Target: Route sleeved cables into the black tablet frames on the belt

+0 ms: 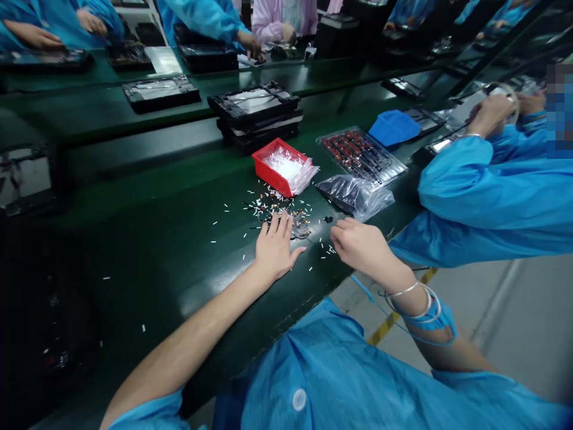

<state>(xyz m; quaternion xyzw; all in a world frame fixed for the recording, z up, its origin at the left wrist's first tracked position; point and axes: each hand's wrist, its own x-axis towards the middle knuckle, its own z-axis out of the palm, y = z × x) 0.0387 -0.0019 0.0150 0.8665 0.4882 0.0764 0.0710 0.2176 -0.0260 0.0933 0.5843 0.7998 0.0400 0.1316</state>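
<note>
My left hand lies palm down on the green bench, fingers stretched out and thumb apart. Its fingertips touch the near side of a loose pile of thin wires with small connectors, strewn with tiny white strips. To the right, my right hand has its fingers curled together just above the bench. What they hold, if anything, is hidden. Close to those fingertips are some small black pieces. A clear plastic bag with dark contents lies just beyond. Behind the pile stands a red bin with white strips and a plastic bag in it.
A clear tray of red and black parts and a blue bin lie at the back right. Stacked black panels stand farther back. A co-worker's blue sleeve reaches in at the right. Other people work across the bench.
</note>
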